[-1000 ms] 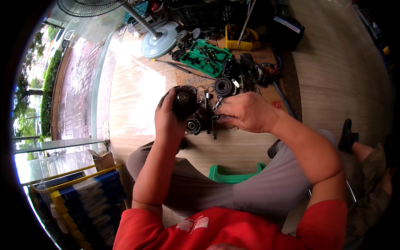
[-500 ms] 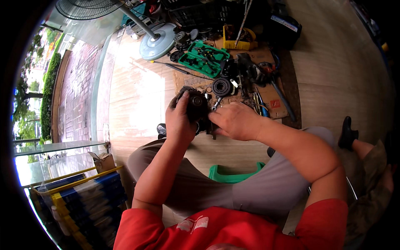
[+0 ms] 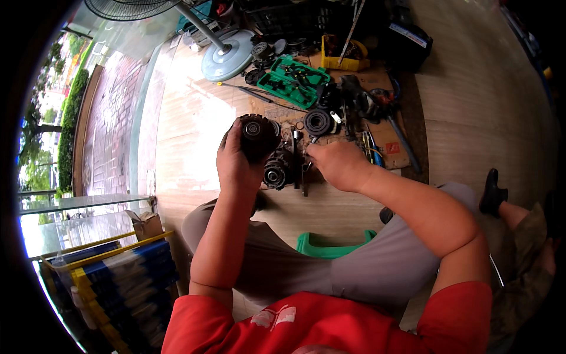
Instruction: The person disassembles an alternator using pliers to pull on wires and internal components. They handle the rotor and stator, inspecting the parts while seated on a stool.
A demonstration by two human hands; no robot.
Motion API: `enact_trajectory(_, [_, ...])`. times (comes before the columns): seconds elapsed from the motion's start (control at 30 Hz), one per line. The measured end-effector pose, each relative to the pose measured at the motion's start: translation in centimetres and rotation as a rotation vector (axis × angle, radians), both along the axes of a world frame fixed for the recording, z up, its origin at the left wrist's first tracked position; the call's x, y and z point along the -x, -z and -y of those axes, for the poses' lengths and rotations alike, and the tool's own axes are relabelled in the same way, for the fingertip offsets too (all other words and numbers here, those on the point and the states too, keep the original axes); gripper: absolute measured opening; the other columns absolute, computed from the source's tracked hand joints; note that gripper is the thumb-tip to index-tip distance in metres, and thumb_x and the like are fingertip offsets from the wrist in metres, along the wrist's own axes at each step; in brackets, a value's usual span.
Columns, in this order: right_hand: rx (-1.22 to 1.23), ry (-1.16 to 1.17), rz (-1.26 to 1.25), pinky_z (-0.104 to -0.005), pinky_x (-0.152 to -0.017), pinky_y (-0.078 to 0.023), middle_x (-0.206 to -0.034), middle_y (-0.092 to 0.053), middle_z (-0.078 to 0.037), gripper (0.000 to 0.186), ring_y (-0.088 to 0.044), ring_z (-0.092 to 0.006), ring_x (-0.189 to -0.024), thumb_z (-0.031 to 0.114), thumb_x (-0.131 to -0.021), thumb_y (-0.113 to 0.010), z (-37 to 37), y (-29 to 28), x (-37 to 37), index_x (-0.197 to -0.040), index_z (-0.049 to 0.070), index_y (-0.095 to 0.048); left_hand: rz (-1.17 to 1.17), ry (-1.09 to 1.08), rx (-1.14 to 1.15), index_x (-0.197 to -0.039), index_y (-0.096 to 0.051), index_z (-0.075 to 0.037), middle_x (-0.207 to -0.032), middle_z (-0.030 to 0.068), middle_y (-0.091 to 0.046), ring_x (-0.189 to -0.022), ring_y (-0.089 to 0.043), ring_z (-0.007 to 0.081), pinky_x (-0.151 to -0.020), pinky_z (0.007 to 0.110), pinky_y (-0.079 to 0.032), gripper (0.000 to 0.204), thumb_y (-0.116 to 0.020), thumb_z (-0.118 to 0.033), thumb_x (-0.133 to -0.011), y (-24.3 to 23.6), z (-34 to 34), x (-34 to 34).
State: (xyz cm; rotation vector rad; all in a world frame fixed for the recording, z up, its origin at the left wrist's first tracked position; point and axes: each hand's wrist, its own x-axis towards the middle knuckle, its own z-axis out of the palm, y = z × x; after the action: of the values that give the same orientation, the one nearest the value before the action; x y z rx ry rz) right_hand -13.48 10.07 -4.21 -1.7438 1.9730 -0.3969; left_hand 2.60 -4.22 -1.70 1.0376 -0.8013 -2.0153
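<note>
My left hand point(image 3: 236, 153) is wrapped round a dark, round metal part point(image 3: 258, 134) with a notched rim and a ringed hub, held up off the floor. Below it lies a greasy, dark mechanical assembly point(image 3: 278, 168) whose round end faces me. My right hand point(image 3: 339, 164) is closed, thumb and fingers pinched together; whatever is in them is too small or hidden to name. Beside its fingertips is a long dark tool with a bright metal end point(image 3: 296, 138). A black grooved pulley-like ring point(image 3: 318, 122) lies just beyond my right hand.
A green tool case point(image 3: 292, 81) lies open farther off, near a yellow bin point(image 3: 344, 56) of parts. A power tool point(image 3: 362, 100) and screwdrivers point(image 3: 374, 150) lie on cardboard at right. The fan base point(image 3: 229, 56) stands far left; a green stool point(image 3: 336, 245) is beneath me.
My left hand has moved left and turned the round part, bringing its hub and notched rim into view and uncovering the assembly below. My right hand has shifted slightly right.
</note>
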Motion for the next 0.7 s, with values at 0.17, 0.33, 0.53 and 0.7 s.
enact_trajectory(0.17, [0.074, 0.075, 0.052, -0.0497, -0.072, -0.055, -0.081, -0.070, -0.021, 0.019, -0.070, -0.0387, -0.082, 0.021, -0.098, -0.051, 0.0, 0.2, -0.1, -0.097, 0.007, -0.062, -0.042, 0.027, 0.012, -0.121, -0.059, -0.004, -0.113, 0.0156, -0.068, -0.108, -0.067, 0.0316, -0.098, 0.057, -0.052, 0.036, -0.043, -0.032, -0.106, 0.1, 0.2, -0.3])
enact_trajectory(0.33, [0.090, 0.068, 0.044, -0.0499, -0.072, -0.055, -0.081, -0.071, -0.020, 0.019, -0.071, -0.0386, -0.081, 0.021, -0.098, -0.050, -0.3, 0.0, -0.3, -0.097, 0.007, -0.063, -0.114, -0.009, 0.045, -0.122, -0.059, -0.004, -0.113, 0.0146, -0.068, -0.108, -0.066, 0.0320, -0.099, 0.058, -0.050, 0.037, -0.043, -0.034, -0.106, -0.1, 2.0, -0.8])
enact_trajectory(0.53, [0.029, 0.058, 0.029, -0.0506, -0.073, -0.055, -0.083, -0.071, -0.021, 0.017, -0.070, -0.0394, -0.082, 0.018, -0.098, -0.050, -0.8, 0.1, 0.1, -0.098, 0.006, -0.063, -0.204, -0.049, 0.087, -0.121, -0.060, -0.004, -0.115, 0.0160, -0.067, -0.109, -0.065, 0.0329, -0.099, 0.059, -0.051, 0.037, -0.042, -0.033, -0.106, -0.9, 4.0, -2.0])
enact_trajectory(0.7, [0.018, 0.051, 0.033, -0.0521, -0.074, -0.054, -0.084, -0.070, -0.021, 0.015, -0.070, -0.0407, -0.082, 0.014, -0.096, -0.050, -1.9, 0.0, 0.7, -0.098, 0.006, -0.062, -0.205, -0.120, 0.045, -0.125, -0.060, -0.002, -0.120, 0.0189, -0.066, -0.118, -0.060, 0.0383, -0.107, 0.058, -0.045, 0.042, -0.044, -0.035, -0.104, -1.5, 4.9, -2.6])
